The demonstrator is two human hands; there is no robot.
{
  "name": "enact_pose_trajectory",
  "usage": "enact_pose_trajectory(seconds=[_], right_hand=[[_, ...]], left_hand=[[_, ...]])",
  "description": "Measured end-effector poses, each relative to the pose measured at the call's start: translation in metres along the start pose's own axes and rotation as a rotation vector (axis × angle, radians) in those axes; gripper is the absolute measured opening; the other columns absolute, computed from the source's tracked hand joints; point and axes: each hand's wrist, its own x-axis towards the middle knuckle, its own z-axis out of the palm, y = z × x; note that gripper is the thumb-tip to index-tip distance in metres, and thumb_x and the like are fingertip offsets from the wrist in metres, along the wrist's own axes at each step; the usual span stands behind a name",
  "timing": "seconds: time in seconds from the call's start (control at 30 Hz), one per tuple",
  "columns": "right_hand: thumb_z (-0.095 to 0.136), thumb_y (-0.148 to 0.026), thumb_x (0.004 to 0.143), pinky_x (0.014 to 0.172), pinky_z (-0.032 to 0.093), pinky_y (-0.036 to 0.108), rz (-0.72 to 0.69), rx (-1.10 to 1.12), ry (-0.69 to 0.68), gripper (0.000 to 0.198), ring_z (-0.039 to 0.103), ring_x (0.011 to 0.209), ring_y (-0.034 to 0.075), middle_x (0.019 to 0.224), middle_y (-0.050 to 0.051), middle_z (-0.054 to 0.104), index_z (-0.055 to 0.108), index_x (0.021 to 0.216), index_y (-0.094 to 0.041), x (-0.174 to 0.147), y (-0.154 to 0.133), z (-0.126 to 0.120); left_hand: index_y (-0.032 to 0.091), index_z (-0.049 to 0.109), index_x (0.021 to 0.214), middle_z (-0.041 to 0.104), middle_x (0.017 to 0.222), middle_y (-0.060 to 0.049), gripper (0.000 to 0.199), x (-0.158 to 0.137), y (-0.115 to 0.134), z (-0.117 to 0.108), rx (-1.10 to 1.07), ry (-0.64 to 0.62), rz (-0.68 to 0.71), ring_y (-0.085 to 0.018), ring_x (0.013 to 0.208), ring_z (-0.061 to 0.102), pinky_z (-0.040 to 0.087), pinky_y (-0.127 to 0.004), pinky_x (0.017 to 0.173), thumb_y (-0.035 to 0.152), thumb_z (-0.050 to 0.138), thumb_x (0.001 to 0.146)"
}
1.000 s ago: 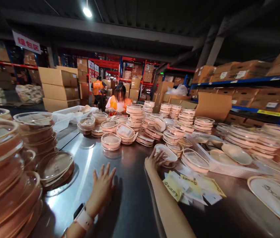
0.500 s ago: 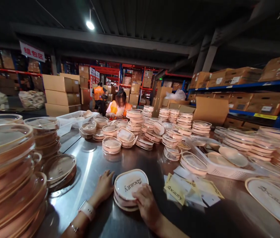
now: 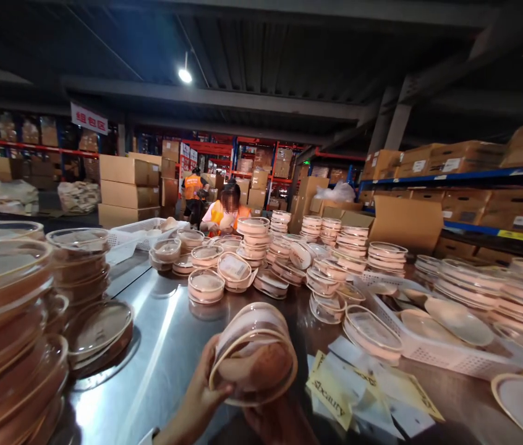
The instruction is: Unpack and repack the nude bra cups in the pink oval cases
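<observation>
A short stack of oval clear-lidded containers (image 3: 255, 358) is tilted up above the steel table, its near end facing me. Through the clear plastic of the front one shows a tan, rounded piece. My left hand (image 3: 208, 383) grips the left side of the stack, thumb over the near rim. Beneath it, in shadow, my right hand (image 3: 280, 417) holds the underside; its fingers are mostly hidden. Just right of the hands lie loose yellow and white printed cards (image 3: 335, 383), some lettered "beauty".
Tall stacks of similar containers (image 3: 6, 321) crowd the left side; more piles (image 3: 252, 247) stand farther back. A white perforated basket (image 3: 447, 352) with tan pieces is at right. Across the steel table (image 3: 150, 346) sits a co-worker (image 3: 224, 213) in an orange vest.
The stack, which stood on the table with its lettered lid up, is lifted and tipped. My left hand has come onto its side, and my right hand has gone from the lid to underneath.
</observation>
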Motion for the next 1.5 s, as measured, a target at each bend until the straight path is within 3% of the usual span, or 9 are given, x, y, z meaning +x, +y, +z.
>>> enact_pose_trajectory(seconds=[0.13, 0.27, 0.5, 0.63, 0.73, 0.97, 1.13, 1.33, 1.5], right_hand=[[0.082, -0.056, 0.058, 0.064, 0.051, 0.027, 0.449, 0.547, 0.079, 0.042, 0.065, 0.066, 0.017, 0.066, 0.003, 0.067, 0.068, 0.073, -0.020, -0.008, 0.012, 0.007], [0.079, -0.066, 0.054, 0.044, 0.031, 0.020, 0.464, 0.504, 0.061, 0.055, 0.044, 0.044, 0.008, 0.050, -0.005, 0.045, 0.052, 0.060, -0.019, -0.010, -0.002, 0.006], [0.051, -0.068, 0.083, 0.044, 0.022, 0.024, 0.095, -0.308, 0.171, 0.053, 0.033, 0.043, 0.010, 0.049, -0.005, 0.036, 0.038, 0.059, -0.023, 0.001, -0.038, -0.025], [0.032, -0.033, 0.097, 0.051, 0.026, 0.030, -0.315, -0.935, 0.174, 0.042, 0.050, 0.050, 0.016, 0.056, 0.006, 0.058, 0.052, 0.062, -0.020, -0.023, -0.026, 0.000], [0.031, -0.025, 0.098, 0.050, 0.028, 0.029, -0.485, -0.998, 0.062, 0.041, 0.052, 0.048, 0.015, 0.057, 0.006, 0.060, 0.058, 0.067, -0.018, -0.038, -0.022, 0.014], [0.054, -0.051, 0.087, 0.067, 0.050, 0.030, -0.152, -0.224, 0.621, 0.035, 0.062, 0.072, 0.020, 0.078, 0.006, 0.068, 0.067, 0.089, -0.019, 0.001, -0.023, -0.031], [0.079, -0.052, 0.063, 0.079, 0.052, 0.040, 0.193, 0.108, 0.274, 0.039, 0.066, 0.077, 0.026, 0.078, 0.008, 0.071, 0.072, 0.080, -0.018, 0.009, 0.001, -0.024], [0.073, -0.076, 0.056, 0.071, 0.055, 0.038, 0.190, 0.307, 0.071, 0.064, 0.064, 0.070, 0.024, 0.068, 0.004, 0.066, 0.072, 0.089, -0.021, 0.005, -0.009, -0.018], [0.084, -0.056, 0.057, 0.067, 0.054, 0.034, 0.105, -0.007, 0.085, 0.043, 0.057, 0.059, 0.019, 0.059, 0.000, 0.062, 0.071, 0.075, -0.019, 0.005, -0.020, -0.019]], left_hand=[[0.027, 0.039, 0.136, 0.058, 0.138, -0.013, 0.098, -0.001, 0.001, 0.003, -0.079, 0.054, -0.037, -0.039, 0.131, 0.051, 0.046, -0.051, 0.108, 0.065, 0.082, 0.056], [0.030, 0.033, 0.140, 0.053, 0.141, -0.013, 0.102, 0.003, 0.010, -0.003, -0.078, -0.110, -0.020, -0.040, 0.129, 0.051, 0.050, -0.050, 0.103, 0.060, 0.085, 0.056], [0.024, 0.050, 0.132, 0.056, 0.120, -0.012, 0.051, 0.019, 0.009, -0.047, 0.901, -0.113, 0.407, -0.027, 0.115, 0.058, 0.052, -0.048, 0.097, 0.007, 0.050, 0.084], [0.032, 0.056, 0.133, 0.052, 0.128, -0.011, 0.064, -0.004, -0.004, -0.008, 1.050, -0.101, 0.427, -0.031, 0.130, 0.042, 0.039, -0.058, 0.106, -0.004, 0.040, 0.082], [0.034, 0.051, 0.138, 0.059, 0.120, -0.011, 0.064, -0.021, 0.001, 0.018, 1.209, -0.147, 0.499, -0.031, 0.122, 0.049, 0.043, -0.055, 0.100, 0.002, 0.051, 0.083], [0.018, 0.067, 0.121, 0.068, 0.115, -0.014, 0.059, 0.010, 0.020, -0.018, 0.491, 0.221, -0.052, -0.032, 0.110, 0.060, 0.048, -0.050, 0.099, 0.061, 0.058, 0.081], [0.020, 0.077, 0.098, 0.072, 0.114, -0.011, 0.060, 0.016, 0.031, -0.017, 0.329, 0.180, -0.194, -0.034, 0.117, 0.059, 0.041, -0.048, 0.108, 0.072, 0.058, 0.074], [0.019, 0.076, 0.101, 0.075, 0.107, -0.010, 0.066, 0.014, 0.034, -0.013, 0.256, 0.289, -0.332, -0.034, 0.107, 0.064, 0.053, -0.045, 0.094, 0.075, 0.060, 0.070], [0.018, 0.075, 0.098, 0.075, 0.104, -0.010, 0.067, 0.008, 0.019, -0.002, 0.155, 0.348, -0.377, -0.035, 0.110, 0.064, 0.056, -0.045, 0.092, 0.075, 0.065, 0.063]])
